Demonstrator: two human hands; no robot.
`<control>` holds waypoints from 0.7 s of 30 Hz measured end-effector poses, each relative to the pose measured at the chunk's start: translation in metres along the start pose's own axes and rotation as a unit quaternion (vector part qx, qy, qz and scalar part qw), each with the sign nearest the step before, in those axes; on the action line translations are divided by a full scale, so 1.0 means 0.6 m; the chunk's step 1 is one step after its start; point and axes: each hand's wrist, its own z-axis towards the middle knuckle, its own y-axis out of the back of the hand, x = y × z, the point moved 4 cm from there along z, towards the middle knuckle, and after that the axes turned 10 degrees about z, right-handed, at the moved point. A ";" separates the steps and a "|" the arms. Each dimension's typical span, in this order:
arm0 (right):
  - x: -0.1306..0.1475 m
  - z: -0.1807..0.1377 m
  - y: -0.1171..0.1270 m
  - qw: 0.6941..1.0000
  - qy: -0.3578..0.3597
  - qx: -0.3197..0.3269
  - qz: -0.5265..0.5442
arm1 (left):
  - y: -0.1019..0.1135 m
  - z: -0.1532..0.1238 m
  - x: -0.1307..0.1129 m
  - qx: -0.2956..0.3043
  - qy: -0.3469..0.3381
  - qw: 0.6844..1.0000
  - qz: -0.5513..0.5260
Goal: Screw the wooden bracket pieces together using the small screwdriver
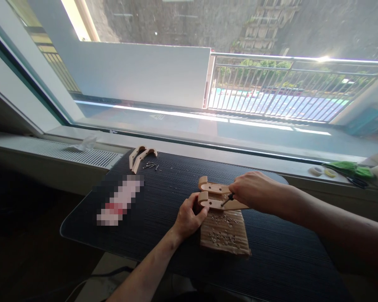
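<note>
A pale wooden hook piece (214, 204) with a curled end and dark holes lies on a sheet of corrugated cardboard (223, 241). Around its curled end, the fingers of my left hand (188, 216) are closed. My right hand (255, 191) grips a screwdriver (229, 197), whose handle is mostly hidden in the fist. The thin shaft slants down to the wood, its tip at a hole. Just behind lies a second wooden hook piece (211, 187), partly covered by my right hand. The cardboard is pitted with many small holes.
On the dark table (170, 188), two more curved wooden pieces (140, 158) lie at the far left beside several screws (150, 165). A pixelated pinkish thing (121, 201) lies nearer. On the windowsill at right are tape rolls (330, 172) and a green bundle (349, 168).
</note>
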 end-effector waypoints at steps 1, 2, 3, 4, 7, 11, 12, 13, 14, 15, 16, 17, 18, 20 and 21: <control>0.001 0.000 0.001 1.000 -0.005 0.004 -0.003 | 0.000 0.000 0.000 0.000 0.001 1.000 -0.003; 0.002 0.001 0.003 1.000 -0.009 0.007 -0.004 | 0.000 0.000 0.000 -0.001 0.003 1.000 -0.006; 0.004 0.000 0.007 1.000 -0.014 0.011 -0.003 | 0.000 0.000 0.000 -0.002 0.004 1.000 -0.007; 0.007 0.000 0.011 1.000 -0.018 0.016 -0.002 | 0.000 0.000 0.000 -0.004 0.004 1.000 -0.007; 0.014 -0.003 0.025 0.999 -0.038 0.028 -0.006 | 0.002 0.000 -0.002 -0.008 0.001 1.000 -0.003; 0.023 -0.004 0.029 0.999 -0.023 0.022 -0.016 | 0.002 0.000 -0.003 -0.004 -0.001 1.000 0.001; 0.025 -0.003 0.027 1.000 -0.012 0.022 -0.014 | 0.002 0.000 -0.002 -0.003 0.000 1.000 0.002; 0.026 -0.002 0.024 1.000 -0.002 0.023 -0.012 | 0.001 0.000 -0.002 -0.004 0.001 1.000 0.004; 0.026 -0.001 0.021 1.000 0.004 0.025 -0.010 | 0.001 0.000 -0.001 -0.005 0.002 1.000 0.005; 0.026 0.000 0.018 1.000 0.007 0.026 -0.008 | 0.001 0.000 0.000 -0.006 0.003 1.000 0.006; 0.025 0.002 0.016 1.000 0.007 0.026 -0.006 | 0.001 0.000 0.001 -0.007 0.004 1.000 0.006; 0.023 0.003 0.014 1.000 0.004 0.029 -0.005 | 0.001 0.000 0.001 -0.007 0.004 1.000 0.005; 0.022 0.004 0.013 1.000 0.001 0.031 -0.003 | 0.001 0.000 0.002 -0.007 0.005 1.000 0.004; 0.018 0.005 0.010 0.999 -0.006 0.037 0.002 | 0.001 0.000 0.002 -0.006 0.007 1.000 0.005; 0.016 0.006 0.009 0.999 -0.009 0.038 0.004 | 0.000 0.000 0.002 -0.005 0.007 1.000 0.006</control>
